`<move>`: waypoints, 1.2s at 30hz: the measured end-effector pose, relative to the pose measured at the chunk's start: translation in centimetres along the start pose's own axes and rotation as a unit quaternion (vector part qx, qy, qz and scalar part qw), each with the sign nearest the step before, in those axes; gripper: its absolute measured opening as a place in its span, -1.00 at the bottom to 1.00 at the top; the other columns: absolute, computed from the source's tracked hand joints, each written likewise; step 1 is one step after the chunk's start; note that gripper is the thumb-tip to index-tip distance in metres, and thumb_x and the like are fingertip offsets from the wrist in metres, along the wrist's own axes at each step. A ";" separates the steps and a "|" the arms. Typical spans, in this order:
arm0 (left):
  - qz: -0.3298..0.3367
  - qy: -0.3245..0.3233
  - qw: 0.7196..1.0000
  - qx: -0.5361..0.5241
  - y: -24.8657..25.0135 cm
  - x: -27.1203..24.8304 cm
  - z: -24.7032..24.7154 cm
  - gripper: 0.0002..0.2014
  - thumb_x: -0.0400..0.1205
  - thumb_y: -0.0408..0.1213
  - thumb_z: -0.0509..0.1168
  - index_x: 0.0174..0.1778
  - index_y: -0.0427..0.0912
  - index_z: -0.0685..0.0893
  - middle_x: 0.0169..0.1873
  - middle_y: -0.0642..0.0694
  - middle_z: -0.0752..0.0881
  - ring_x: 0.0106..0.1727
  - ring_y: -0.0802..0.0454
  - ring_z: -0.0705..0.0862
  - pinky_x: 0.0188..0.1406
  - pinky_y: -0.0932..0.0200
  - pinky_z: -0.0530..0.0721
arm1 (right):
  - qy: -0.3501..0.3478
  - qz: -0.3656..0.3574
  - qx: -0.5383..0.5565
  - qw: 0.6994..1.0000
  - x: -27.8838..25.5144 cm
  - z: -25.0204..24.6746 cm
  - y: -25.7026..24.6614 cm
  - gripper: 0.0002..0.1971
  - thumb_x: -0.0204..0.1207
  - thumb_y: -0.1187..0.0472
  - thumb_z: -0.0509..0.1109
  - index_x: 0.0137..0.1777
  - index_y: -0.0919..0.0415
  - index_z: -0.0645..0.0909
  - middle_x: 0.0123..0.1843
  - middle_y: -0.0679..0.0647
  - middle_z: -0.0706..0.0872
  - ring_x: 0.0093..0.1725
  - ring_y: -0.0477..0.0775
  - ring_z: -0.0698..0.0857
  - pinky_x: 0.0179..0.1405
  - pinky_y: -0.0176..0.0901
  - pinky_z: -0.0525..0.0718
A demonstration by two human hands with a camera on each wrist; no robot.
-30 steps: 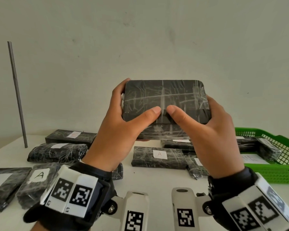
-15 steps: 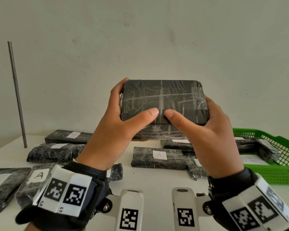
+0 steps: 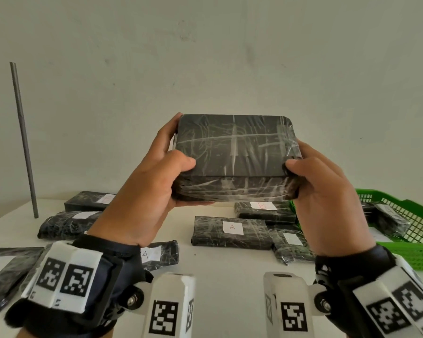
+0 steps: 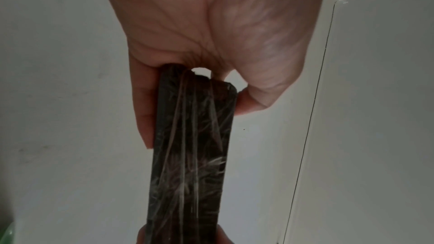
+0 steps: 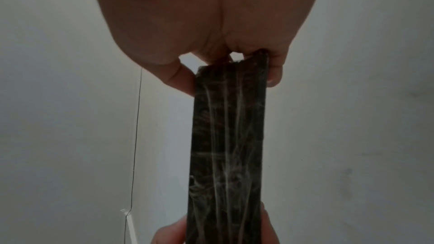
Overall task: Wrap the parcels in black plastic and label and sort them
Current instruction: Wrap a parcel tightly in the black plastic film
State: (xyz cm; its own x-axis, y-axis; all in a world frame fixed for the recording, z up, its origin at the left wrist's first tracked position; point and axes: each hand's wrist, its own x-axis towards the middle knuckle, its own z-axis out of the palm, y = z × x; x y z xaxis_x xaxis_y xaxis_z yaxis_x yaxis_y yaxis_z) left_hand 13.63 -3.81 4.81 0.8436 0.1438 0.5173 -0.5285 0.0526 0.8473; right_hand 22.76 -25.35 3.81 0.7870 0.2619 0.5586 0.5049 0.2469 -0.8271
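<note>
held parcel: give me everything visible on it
The parcel is a flat, round-cornered block in black plastic under clear, wrinkled film or tape, with shiny streaks crossing its face. No label shows on the faces in view. It is held up in the air, above the table, broad face tilted toward the camera. The left hand and right hand grip its short ends, thumbs on the front, fingers behind.

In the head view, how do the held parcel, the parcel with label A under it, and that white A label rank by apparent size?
1. Held parcel, though it is nearest the camera.
2. A-labelled parcel.
3. A label.
</note>
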 end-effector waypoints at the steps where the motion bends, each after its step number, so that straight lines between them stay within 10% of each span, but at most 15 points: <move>1: 0.001 -0.001 1.000 -0.008 0.0 0.0 0.0 -0.34 0.52 -0.23 0.17 0.58 0.33 0.50 0.23 0.02 0.83 0.09 -0.01 0.86 -0.19 -0.03 0.84 | -0.009 0.000 0.010 1.000 0.0 -0.1 -0.1 -0.48 0.37 -0.05 0.36 0.30 0.16 0.70 -0.01 -0.05 0.68 -0.07 -0.05 0.53 0.01 0.00 0.42; 4: -0.004 -0.009 1.000 -0.019 0.0 0.1 -0.3 -0.35 0.52 -0.24 0.16 0.57 0.28 0.54 0.20 -0.01 0.85 0.04 -0.03 0.87 -0.23 -0.03 0.85 | 0.000 0.004 0.019 1.000 0.1 -0.2 -0.2 -0.45 0.39 -0.03 0.35 0.36 0.16 0.71 0.04 0.03 0.71 -0.05 -0.04 0.63 0.07 0.01 0.50; 9: -0.026 -0.002 0.999 -0.028 0.1 0.1 -0.4 -0.50 0.57 -0.18 0.20 0.44 0.23 0.67 0.19 -0.05 0.86 0.01 -0.02 0.88 -0.24 0.00 0.85 | -0.024 0.050 0.002 0.998 0.3 -0.5 0.0 -0.24 0.36 -0.20 0.44 0.58 0.07 0.63 0.56 0.09 0.67 0.53 0.14 0.67 0.60 0.30 0.55; 14: -0.119 0.053 0.991 -0.032 0.1 -0.1 0.2 -0.72 0.79 -0.15 0.18 -0.01 -0.17 0.77 -0.24 -0.14 0.84 -0.29 0.01 0.85 -0.46 0.13 0.81 | -0.070 -0.020 -0.241 0.968 -0.4 -0.1 -0.5 -0.04 0.42 -0.57 0.33 0.77 -0.16 0.31 0.55 -0.24 0.51 0.51 -0.20 0.58 0.45 -0.11 0.60; 18: -0.146 0.043 0.987 0.056 0.1 -0.2 0.4 -0.68 0.66 0.06 0.28 -0.21 -0.08 0.77 -0.38 -0.09 0.78 -0.41 0.01 0.75 -0.49 0.12 0.77 | -0.101 -0.040 -0.252 0.962 -0.5 -0.5 -0.5 0.09 0.27 -0.56 0.43 0.80 -0.24 0.17 0.59 -0.33 0.57 0.53 -0.36 0.56 0.52 -0.24 0.54; 21: -0.149 0.030 0.983 0.105 -0.4 -0.3 0.8 -0.66 0.61 0.28 0.27 0.00 0.18 0.84 0.03 -0.02 0.87 0.12 0.02 0.84 0.16 -0.15 0.82 | -0.056 -0.036 -0.233 0.970 -0.3 -0.3 -0.3 0.05 0.22 -0.56 0.45 0.73 -0.22 0.31 0.47 -0.28 0.68 0.42 -0.36 0.65 0.37 -0.35 0.60; 24: -0.114 0.019 0.985 0.132 -0.8 -0.4 1.0 -0.41 0.41 0.49 0.38 0.31 0.35 0.74 0.63 0.03 0.56 0.67 0.05 0.47 0.74 -0.24 0.28 | -0.040 0.001 -0.203 0.978 -0.3 -0.1 -0.5 -0.12 0.32 -0.55 0.51 0.57 -0.11 0.56 0.34 -0.12 0.82 0.36 -0.08 0.78 0.46 0.08 0.67; 26: -0.090 0.035 0.986 0.139 -1.2 -0.2 1.0 -0.07 0.30 0.40 0.49 0.59 0.07 0.55 0.61 -0.08 0.57 0.61 -0.03 0.56 0.71 -0.17 0.34 | -0.047 0.021 -0.180 0.982 -0.4 0.2 -1.2 -0.42 0.48 -0.38 0.52 0.30 0.04 0.75 0.13 -0.09 0.90 0.17 -0.08 0.86 0.32 0.04 0.70; 30: -0.046 0.068 0.985 0.152 -1.2 0.0 1.5 -0.46 0.43 0.09 0.44 0.34 0.02 0.69 0.02 0.01 0.89 0.09 0.12 0.86 0.21 0.13 0.67 | -0.046 0.030 -0.145 0.988 -0.5 0.4 -1.2 -0.46 0.46 -0.34 0.55 0.32 -0.04 0.74 0.20 -0.12 0.88 0.23 -0.10 0.83 0.38 0.05 0.67; 32: -0.046 0.074 0.986 0.141 -1.4 0.1 1.2 -0.54 0.43 0.07 0.46 0.20 -0.05 0.76 0.00 -0.08 0.89 0.09 0.00 0.86 0.26 -0.04 0.71 | -0.031 0.006 -0.126 0.992 -0.4 0.5 -1.0 -0.34 0.34 -0.35 0.60 0.46 -0.25 0.63 0.39 -0.17 0.76 0.43 -0.03 0.74 0.54 0.19 0.61; 36: -0.023 0.073 0.991 0.113 -1.5 0.1 0.7 -0.45 0.33 0.13 0.51 0.18 -0.08 0.76 0.05 -0.19 0.86 0.15 -0.15 0.85 0.31 -0.17 0.71 | -0.045 -0.033 -0.070 0.996 -0.6 0.9 -1.1 -0.67 0.43 0.01 0.62 0.18 0.00 0.73 0.06 0.18 0.88 0.07 0.17 0.90 0.21 0.16 0.82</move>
State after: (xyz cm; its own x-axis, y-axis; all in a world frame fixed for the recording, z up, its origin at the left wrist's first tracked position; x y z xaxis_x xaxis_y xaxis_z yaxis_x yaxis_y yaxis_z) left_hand 14.52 -4.59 3.67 0.8352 0.2891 0.4678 -0.4403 -0.1580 0.8838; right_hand 21.39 -24.93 4.43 0.7188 0.3330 0.6102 0.6042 0.1347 -0.7853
